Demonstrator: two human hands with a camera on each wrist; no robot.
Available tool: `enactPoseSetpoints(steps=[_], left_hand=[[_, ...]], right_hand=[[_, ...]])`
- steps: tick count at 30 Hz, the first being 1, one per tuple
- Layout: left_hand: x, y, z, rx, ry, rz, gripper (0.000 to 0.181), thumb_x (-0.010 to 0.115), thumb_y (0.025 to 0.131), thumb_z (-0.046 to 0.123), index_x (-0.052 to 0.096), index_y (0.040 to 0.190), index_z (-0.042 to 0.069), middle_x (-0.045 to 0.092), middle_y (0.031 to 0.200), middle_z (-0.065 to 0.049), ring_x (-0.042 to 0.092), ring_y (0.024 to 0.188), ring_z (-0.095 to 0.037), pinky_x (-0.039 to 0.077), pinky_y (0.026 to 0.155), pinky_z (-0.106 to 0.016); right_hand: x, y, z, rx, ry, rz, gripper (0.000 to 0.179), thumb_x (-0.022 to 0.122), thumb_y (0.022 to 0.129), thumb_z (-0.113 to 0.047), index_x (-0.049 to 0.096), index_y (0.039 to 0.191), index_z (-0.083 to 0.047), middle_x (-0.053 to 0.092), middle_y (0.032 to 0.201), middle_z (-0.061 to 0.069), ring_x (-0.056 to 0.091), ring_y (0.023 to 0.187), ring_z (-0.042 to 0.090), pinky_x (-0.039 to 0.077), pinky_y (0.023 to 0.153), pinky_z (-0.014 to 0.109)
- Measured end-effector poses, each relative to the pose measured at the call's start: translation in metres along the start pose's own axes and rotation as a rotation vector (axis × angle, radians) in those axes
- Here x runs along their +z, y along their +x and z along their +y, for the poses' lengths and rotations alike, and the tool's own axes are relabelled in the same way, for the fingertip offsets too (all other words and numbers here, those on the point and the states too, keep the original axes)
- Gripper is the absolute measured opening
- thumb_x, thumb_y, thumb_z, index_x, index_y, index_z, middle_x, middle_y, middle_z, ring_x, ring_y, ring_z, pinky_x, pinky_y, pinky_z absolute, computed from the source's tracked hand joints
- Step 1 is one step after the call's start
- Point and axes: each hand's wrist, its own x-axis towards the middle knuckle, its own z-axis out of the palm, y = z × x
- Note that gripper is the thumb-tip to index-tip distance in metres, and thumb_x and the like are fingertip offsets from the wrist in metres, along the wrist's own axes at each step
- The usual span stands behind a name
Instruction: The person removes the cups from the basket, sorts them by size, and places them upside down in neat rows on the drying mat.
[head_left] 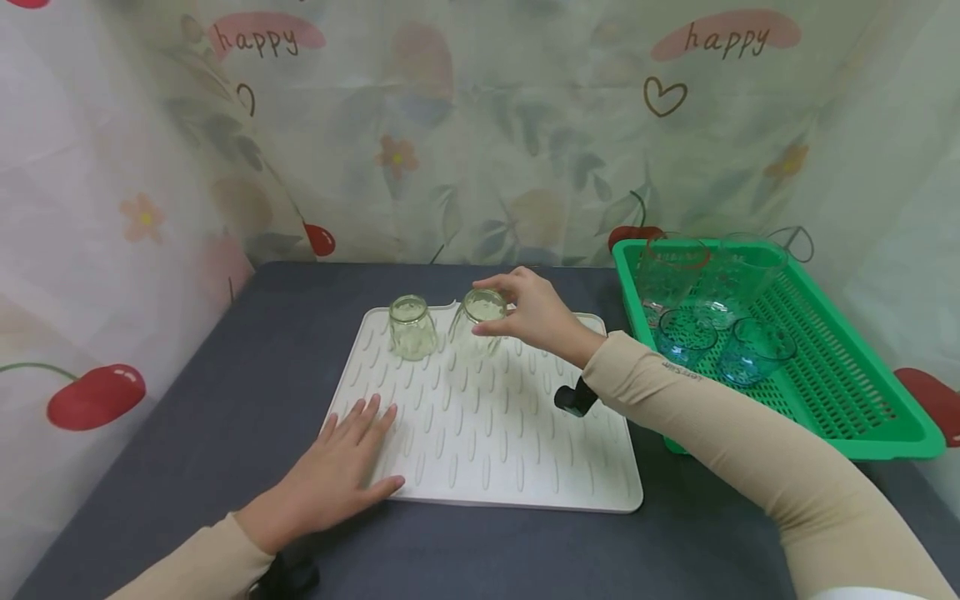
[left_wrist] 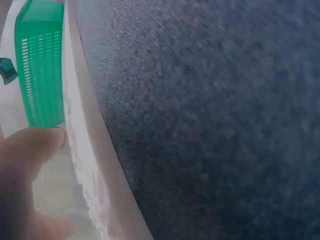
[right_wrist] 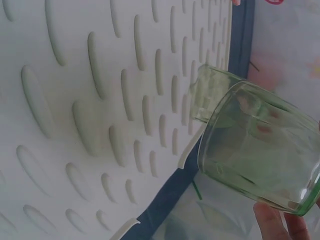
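Note:
My right hand grips a pale green drinking glass near its base, fingers and thumb on either side. That glass is upside down and tilted, its mouth toward the white drying mat; I cannot tell whether its rim touches the mat. Just to its left, a second pale green glass stands upside down on the mat's far part. My left hand lies with fingers spread at the mat's left edge, holding nothing. In the left wrist view its thumb shows beside the mat's edge.
A green plastic basket stands right of the mat. Inside are two tall clear glasses and two short blue glasses. The dark tablecloth surrounds the mat, with a patterned curtain behind.

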Motion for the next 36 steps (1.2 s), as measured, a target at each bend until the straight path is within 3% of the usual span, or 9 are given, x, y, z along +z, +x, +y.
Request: enactPoseSetpoints(steps=[17, 21, 36], left_hand=[[0.001, 0.005, -0.004, -0.05, -0.058, -0.134, 0.076, 0.053, 0.094, 0.053, 0.031, 0.152, 0.008, 0.025, 0.159, -0.015, 0.022, 0.145, -0.041, 0.02, 0.11, -0.065], [0.0, 0.005, -0.004, -0.06, -0.069, -0.173, 0.076, 0.052, 0.095, 0.052, 0.027, 0.153, 0.009, 0.021, 0.16, -0.015, 0.018, 0.146, -0.041, 0.02, 0.111, -0.064], [0.0, 0.006, -0.006, -0.074, -0.093, -0.228, 0.077, 0.051, 0.096, 0.052, 0.024, 0.154, 0.011, 0.018, 0.161, -0.014, 0.013, 0.148, -0.04, 0.019, 0.112, -0.064]], right_hand=[[0.013, 0.017, 0.009, 0.047, -0.018, -0.019, 0.061, 0.082, 0.078, -0.029, 0.059, 0.134, -0.019, 0.051, 0.11, 0.009, 0.054, 0.104, 0.027, 0.05, 0.087, 0.039], [0.019, 0.022, 0.013, 0.069, -0.012, -0.016, 0.061, 0.082, 0.078, -0.03, 0.06, 0.134, -0.019, 0.051, 0.109, 0.007, 0.051, 0.1, 0.024, 0.048, 0.084, 0.038], [0.039, 0.04, 0.02, 0.063, -0.037, 0.008, 0.061, 0.082, 0.078, -0.028, 0.06, 0.133, -0.017, 0.05, 0.103, 0.006, 0.041, 0.087, 0.022, 0.039, 0.071, 0.035]])
